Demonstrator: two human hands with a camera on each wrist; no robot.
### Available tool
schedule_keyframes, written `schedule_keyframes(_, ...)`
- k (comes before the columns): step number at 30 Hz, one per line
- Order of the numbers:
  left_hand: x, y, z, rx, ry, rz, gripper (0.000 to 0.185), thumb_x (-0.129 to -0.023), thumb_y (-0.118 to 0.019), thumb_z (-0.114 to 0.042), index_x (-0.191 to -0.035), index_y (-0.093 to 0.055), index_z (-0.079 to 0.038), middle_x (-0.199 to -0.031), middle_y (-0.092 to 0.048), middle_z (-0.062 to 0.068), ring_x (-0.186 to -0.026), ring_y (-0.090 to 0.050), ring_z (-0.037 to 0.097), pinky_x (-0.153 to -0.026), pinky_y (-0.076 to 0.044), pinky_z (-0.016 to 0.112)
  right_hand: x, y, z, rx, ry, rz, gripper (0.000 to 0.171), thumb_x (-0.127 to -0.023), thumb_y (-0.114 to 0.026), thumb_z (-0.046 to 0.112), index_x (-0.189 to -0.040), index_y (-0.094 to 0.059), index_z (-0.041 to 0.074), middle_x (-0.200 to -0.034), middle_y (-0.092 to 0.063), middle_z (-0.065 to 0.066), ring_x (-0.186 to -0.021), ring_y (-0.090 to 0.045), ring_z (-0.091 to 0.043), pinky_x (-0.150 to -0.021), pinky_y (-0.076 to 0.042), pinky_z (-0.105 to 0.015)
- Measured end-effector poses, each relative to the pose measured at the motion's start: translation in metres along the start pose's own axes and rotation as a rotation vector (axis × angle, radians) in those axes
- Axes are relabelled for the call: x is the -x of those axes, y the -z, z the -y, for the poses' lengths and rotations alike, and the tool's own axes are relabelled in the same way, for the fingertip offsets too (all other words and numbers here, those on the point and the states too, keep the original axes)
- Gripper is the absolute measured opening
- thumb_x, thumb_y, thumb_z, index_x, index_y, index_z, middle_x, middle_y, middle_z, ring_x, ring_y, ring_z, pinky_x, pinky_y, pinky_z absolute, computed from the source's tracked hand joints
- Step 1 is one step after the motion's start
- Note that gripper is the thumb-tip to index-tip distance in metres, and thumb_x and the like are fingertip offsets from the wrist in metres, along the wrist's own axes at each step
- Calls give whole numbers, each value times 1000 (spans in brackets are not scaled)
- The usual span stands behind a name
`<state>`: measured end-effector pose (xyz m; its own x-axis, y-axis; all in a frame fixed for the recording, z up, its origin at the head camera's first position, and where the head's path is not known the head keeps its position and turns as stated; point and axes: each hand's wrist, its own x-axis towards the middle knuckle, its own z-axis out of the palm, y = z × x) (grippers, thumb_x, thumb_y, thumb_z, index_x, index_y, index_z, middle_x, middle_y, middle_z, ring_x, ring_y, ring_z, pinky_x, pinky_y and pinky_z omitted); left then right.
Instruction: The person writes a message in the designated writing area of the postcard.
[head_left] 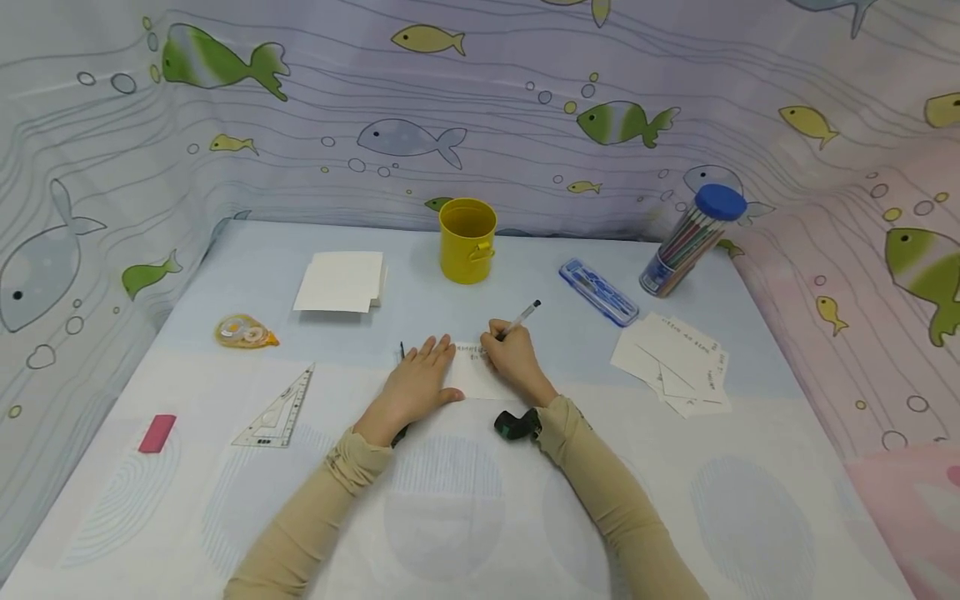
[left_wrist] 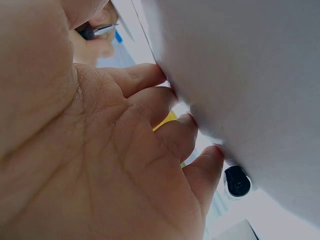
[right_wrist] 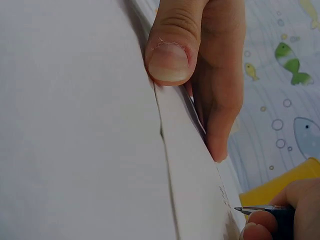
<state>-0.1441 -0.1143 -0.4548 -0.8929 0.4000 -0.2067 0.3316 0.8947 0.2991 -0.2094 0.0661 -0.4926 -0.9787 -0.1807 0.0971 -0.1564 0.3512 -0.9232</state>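
On the pale surface (head_left: 675, 500), a small white card (head_left: 474, 377) lies at the centre, with a yellow cup (head_left: 467, 240) at 12 o'clock from it and a spread of written cards (head_left: 675, 362) at 3 o'clock. The left hand (head_left: 417, 383) lies flat, fingers (left_wrist: 150, 80) straight, pressing the card's 9 o'clock edge, while the right hand (head_left: 513, 357) pinches a pen (head_left: 521, 317) with its tip on the card's far part. To write cleanly, keep the flat hand bearing down so the card cannot slide, and move the pen lightly.

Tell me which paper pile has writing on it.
The scattered cards right of the right hand, below the blue case; the stack beside the yellow cup looks blank.
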Motion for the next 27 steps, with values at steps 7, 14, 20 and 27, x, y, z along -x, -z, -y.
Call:
schedule_keyframes(7,1,1,0,0,6,1,82,-92,-61,-44,-151,-28,2,-160,-21,19,-148,-19,38,-119,-23,55,1,3,-1,-15,-28,60,36,-88,-52,9,-57,-34,15,-43,-39,4,-36,-39,-8,-36,-26,-20)
schedule_keyframes(14,0,0,0,-5,-1,-6,81,-92,-61,-44,-150,-29,2,-160,-21,20,-148,-20,38,-118,-24,56,2,3,-1,-25,-30,35,36,-87,-52,8,-57,-34,15,-42,-39,4,-35,-38,-8,-36,-25,-19)
schedule_keyframes(20,-1,1,0,3,5,-2,82,-92,-61,-44,-151,-28,2,-160,-20,19,-148,-19,39,-118,-23,56,0,1,0,4,19,18,36,-87,-51,6,-57,-33,14,-42,-38,5,-36,-36,-7,-37,-22,-20)
schedule_keyframes(27,1,1,0,4,-4,-5,81,-92,-61,-43,-150,-28,3,-160,-20,20,-148,-19,39,-118,-23,57,1,-1,-1,37,51,8,36,-86,-51,4,-56,-33,13,-41,-36,6,-36,-32,-6,-38,-18,-19)
